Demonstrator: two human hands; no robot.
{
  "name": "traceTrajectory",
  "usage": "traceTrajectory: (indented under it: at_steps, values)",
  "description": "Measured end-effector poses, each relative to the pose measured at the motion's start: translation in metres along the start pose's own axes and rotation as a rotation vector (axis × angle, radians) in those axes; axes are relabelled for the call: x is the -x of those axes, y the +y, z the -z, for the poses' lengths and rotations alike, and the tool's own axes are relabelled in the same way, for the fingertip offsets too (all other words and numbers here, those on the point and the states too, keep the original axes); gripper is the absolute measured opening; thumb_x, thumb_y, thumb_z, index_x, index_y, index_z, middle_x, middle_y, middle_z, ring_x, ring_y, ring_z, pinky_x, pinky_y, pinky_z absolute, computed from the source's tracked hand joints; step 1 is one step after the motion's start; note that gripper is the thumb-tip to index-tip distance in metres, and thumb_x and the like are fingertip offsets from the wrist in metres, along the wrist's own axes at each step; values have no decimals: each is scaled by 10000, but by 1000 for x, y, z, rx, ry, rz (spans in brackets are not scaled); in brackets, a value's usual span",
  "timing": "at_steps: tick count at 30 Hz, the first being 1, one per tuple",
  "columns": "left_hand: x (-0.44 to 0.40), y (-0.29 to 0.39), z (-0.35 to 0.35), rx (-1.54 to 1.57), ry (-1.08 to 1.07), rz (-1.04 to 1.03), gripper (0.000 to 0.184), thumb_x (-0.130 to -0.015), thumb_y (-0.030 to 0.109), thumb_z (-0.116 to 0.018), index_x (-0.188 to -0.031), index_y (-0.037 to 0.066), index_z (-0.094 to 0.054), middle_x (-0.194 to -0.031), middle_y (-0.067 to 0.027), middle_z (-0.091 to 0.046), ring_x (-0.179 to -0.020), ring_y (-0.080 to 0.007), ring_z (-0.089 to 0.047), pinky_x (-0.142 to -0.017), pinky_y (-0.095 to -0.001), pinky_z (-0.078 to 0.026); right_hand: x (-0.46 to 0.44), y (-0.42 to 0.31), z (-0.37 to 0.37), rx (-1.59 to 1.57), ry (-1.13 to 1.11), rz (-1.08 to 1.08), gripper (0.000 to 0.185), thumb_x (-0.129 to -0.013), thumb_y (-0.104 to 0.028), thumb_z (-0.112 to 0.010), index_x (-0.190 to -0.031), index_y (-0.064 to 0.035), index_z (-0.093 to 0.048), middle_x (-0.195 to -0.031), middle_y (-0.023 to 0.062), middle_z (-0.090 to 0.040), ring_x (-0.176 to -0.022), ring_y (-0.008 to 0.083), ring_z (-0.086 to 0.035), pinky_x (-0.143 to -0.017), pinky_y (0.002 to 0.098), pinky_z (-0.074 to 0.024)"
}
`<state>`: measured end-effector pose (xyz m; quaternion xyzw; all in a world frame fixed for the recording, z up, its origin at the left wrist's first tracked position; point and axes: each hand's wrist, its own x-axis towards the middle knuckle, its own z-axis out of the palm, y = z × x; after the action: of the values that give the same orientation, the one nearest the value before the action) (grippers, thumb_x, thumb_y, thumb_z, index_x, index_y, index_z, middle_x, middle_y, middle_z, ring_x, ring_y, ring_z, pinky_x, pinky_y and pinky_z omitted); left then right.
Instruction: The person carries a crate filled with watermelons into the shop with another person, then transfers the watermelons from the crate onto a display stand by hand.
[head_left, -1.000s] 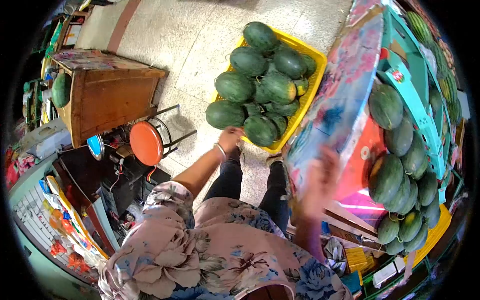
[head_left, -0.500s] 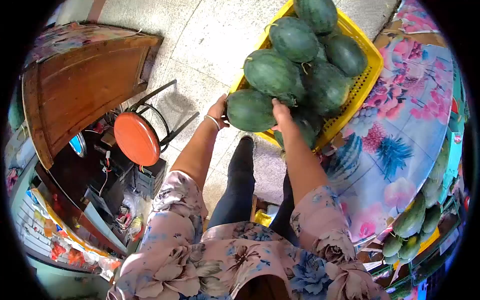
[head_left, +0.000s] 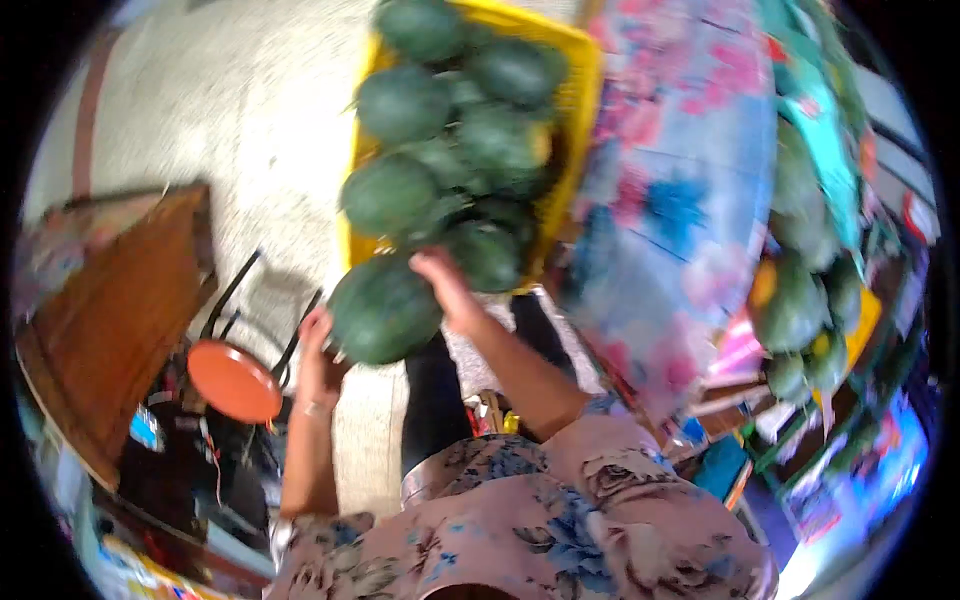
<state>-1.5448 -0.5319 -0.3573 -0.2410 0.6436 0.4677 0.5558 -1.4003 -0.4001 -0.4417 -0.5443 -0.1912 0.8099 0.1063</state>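
Note:
A dark green watermelon is held between my two hands, just in front of the near edge of a yellow crate. My left hand presses on its left side, fingers partly hidden behind it. On its upper right side lies my right hand, thumb on top and the other fingers out of sight. Several more watermelons are heaped in the crate beyond my hands. The view is somewhat blurred.
At the right, a table with a flowered cover stands close to the crate. Long green melons lie on a rack past it. A stool with an orange seat and a wooden desk are on the left.
Both hands have lifted the watermelon off the crate's near corner and drawn it toward my body. The camera view has turned, so the crate and table appear further left.

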Motion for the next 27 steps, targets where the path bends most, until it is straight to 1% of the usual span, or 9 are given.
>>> traceTrajectory:
  at_steps: [2,4,8,12,14,18,20,24,27]
  values:
    - [47,28,-3,0,-264,31,676,-753,310,-587,-1314,120,-260,-1267,-52,-381,-1109,-218,-419,-858,-390,-397,38,-18,-2,129,-104,82,344,-786,-258,-559,-1068,-73,-491,-1018,45,-494,-965,153,-454,-840,295,-369]
    - [88,50,-21,-111,-418,-23,712,-708,291,-628,-1286,48,-291,-1211,-83,-431,-1081,-218,-446,-880,-329,-390,86,-62,-10,254,-103,177,422,-761,-303,-606,-1105,-89,-487,-1057,87,-485,-997,202,-463,-857,315,-364]
    - [157,57,-84,-111,-479,-155,735,-622,312,-700,-1209,67,-331,-1189,-83,-416,-1122,-226,-394,-934,-358,-338,185,-163,-1,607,-104,688,456,-735,-283,-638,-1125,-109,-479,-1125,136,-441,-1102,266,-391,-918,344,-308]
    - [210,40,-184,9,-786,-218,797,-617,322,-699,-1256,97,-278,-1241,-87,-362,-1152,-247,-361,-975,-382,-294,282,-261,48,895,5,1023,508,-715,-275,-652,-1146,-75,-472,-1139,126,-466,-1075,266,-432,-922,345,-325]
    - [224,19,-241,28,-882,-205,783,-658,272,-677,-1285,122,-233,-1259,-88,-341,-1164,-240,-349,-984,-389,-287,298,-283,85,429,116,831,510,-731,-292,-632,-1149,-48,-471,-1131,98,-478,-1057,219,-447,-913,335,-342]
    - [234,-41,-357,132,-898,-25,683,-731,241,-665,-1259,133,-245,-1226,-88,-361,-1134,-219,-393,-871,-411,-417,277,-343,195,232,160,621,543,-763,-386,-567,-1128,5,-472,-1011,92,-543,-914,181,-519,-797,293,-413]
    - [225,-72,-396,129,-814,126,691,-705,314,-696,-1227,138,-279,-1191,-78,-397,-1086,-225,-445,-804,-414,-461,260,-359,236,189,147,324,544,-775,-409,-547,-1139,-15,-457,-1018,85,-549,-906,202,-532,-818,316,-414]
    - [185,-120,-437,255,-668,208,672,-698,354,-695,-1213,152,-315,-1170,-79,-440,-1052,-234,-479,-792,-425,-468,208,-375,280,310,-19,161,536,-743,-415,-590,-1082,-9,-501,-978,85,-564,-877,200,-544,-787,318,-428]
    - [160,-146,-440,300,-652,188,725,-710,574,-568,-1252,156,-330,-1229,-58,-437,-1063,-239,-485,-911,-444,-382,175,-375,273,703,-57,269,634,-665,-434,-671,-1080,13,-498,-1017,125,-549,-940,198,-524,-807,303,-408]
